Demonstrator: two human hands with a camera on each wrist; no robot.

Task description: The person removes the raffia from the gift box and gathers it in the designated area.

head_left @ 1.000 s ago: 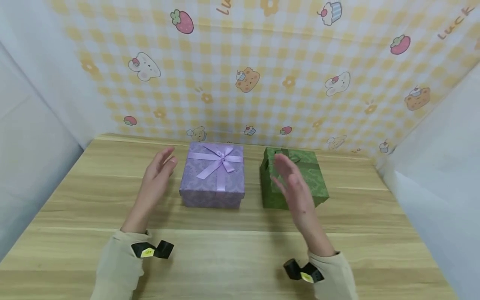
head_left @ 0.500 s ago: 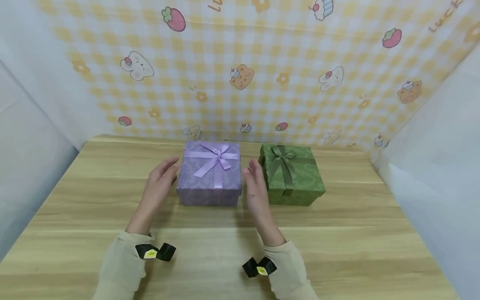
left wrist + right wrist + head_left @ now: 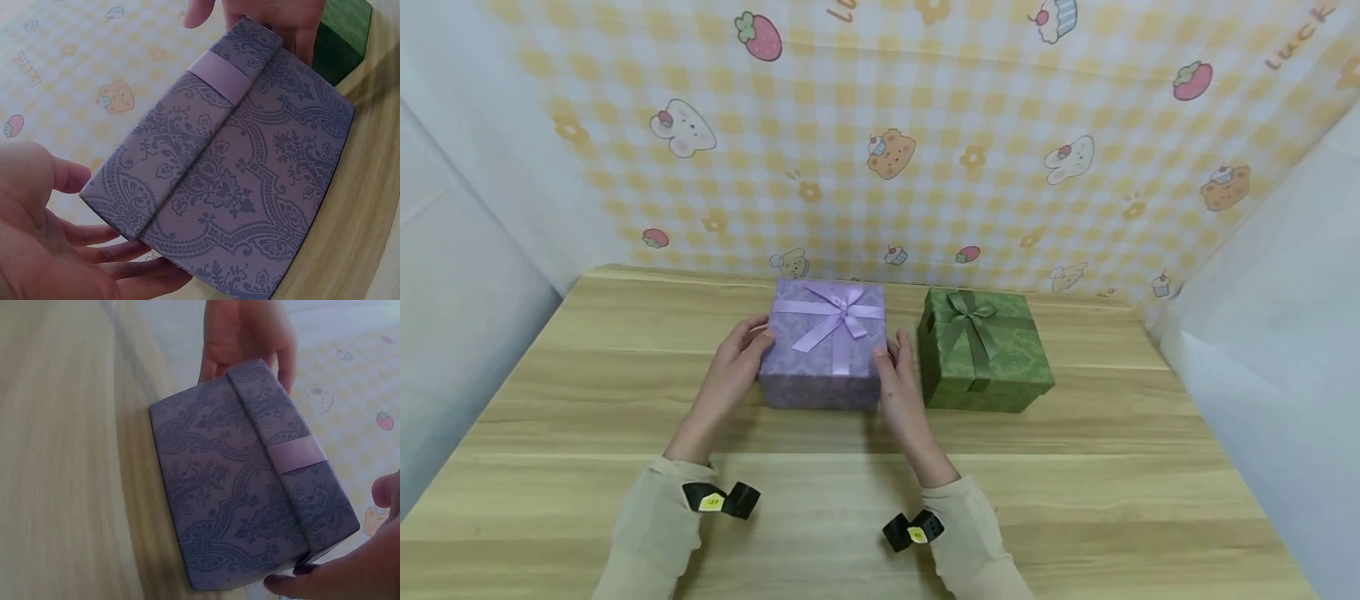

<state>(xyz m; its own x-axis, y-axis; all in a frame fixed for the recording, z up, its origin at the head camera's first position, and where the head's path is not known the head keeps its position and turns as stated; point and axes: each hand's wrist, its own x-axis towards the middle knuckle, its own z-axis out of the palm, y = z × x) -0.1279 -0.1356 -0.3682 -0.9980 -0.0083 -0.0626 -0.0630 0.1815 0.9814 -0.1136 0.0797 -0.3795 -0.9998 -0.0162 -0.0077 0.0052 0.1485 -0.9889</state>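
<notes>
A purple patterned gift box (image 3: 820,390) with a lilac ribbon bow sits on the wooden table between both hands. On its left side, my left hand (image 3: 735,367) touches it; in the left wrist view the fingers (image 3: 140,284) lie fairly straight along the side, and the thumb is at the lid corner. My right hand (image 3: 901,387) is at the opposite side. Its fingertips (image 3: 284,584) meet the box near a lid corner in the right wrist view, while the thumb stands off the lid. Parts of the fingers are hidden behind the box.
A green gift box (image 3: 992,362) with a dark green bow stands just right of my right hand. Behind both boxes hangs a yellow checked cloth (image 3: 820,108). White sheets (image 3: 1285,275) flank the wooden table (image 3: 1075,517).
My right hand has swung left from in front of the green box to the purple box's right side. The left hand has moved in to touch its left side.
</notes>
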